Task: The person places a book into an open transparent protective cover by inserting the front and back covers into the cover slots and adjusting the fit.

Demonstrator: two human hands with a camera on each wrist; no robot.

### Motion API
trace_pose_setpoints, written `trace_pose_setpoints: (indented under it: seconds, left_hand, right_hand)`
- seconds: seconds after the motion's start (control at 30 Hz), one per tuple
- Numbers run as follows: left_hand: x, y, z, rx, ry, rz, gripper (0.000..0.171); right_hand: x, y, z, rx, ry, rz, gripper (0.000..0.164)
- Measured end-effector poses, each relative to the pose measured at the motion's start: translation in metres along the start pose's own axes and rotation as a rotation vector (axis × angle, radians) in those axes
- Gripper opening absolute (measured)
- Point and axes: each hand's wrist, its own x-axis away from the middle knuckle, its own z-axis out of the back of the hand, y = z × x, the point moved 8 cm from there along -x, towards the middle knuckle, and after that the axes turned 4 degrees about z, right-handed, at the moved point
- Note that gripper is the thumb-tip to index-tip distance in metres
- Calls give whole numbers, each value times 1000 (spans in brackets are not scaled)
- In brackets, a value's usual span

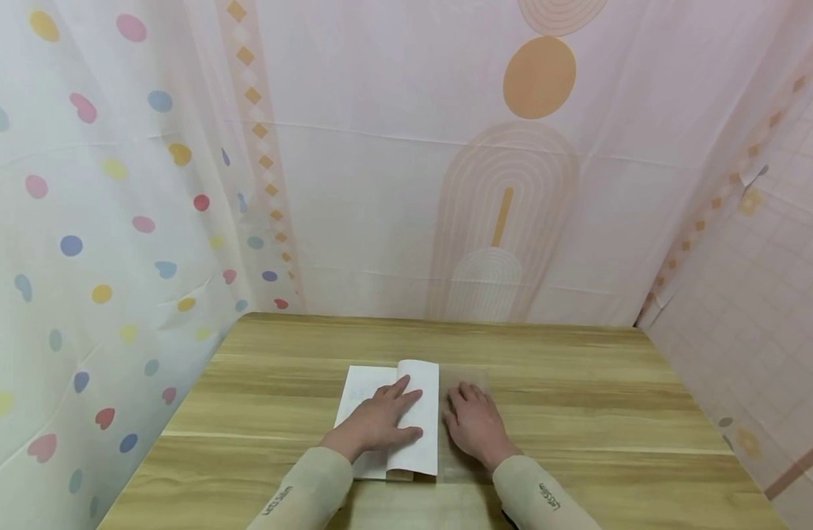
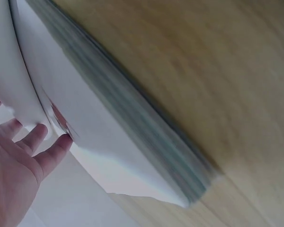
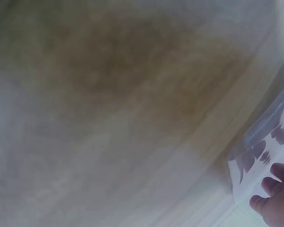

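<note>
A white-paged book lies on the table, its thick page edges showing greenish-grey in the left wrist view. Over its right part, a white leaf is folded and bulges slightly. My left hand rests across the book with fingers spread, fingertips on that leaf. Just right of the book, a clear plastic sheet lies flat on the wood. My right hand rests palm down on this sheet, fingers loosely bent and holding nothing. The right wrist view shows its fingertips beside the sheet's shiny edge.
The wood-grain table extends to both sides of the book and behind it. A patterned curtain hangs along the table's back edge, with a dotted curtain on the left and a checked one on the right.
</note>
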Motion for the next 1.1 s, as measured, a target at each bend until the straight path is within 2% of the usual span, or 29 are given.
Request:
trace_pose_setpoints:
  seconds: [0.3,0.57,1.1]
  left_hand:
    - [-3,3,-2,-118,-3,4,73]
    - [-4,4,-3,-164,-12,26,72]
    - [-4,10,-5,-219,-15,57,71]
  right_hand:
    - [2,2,-3,-27,-37,-37,47]
    - [4,2,-3,-48,-52,-50,47]
    - [5,3,-2,-60,-32,-46,45]
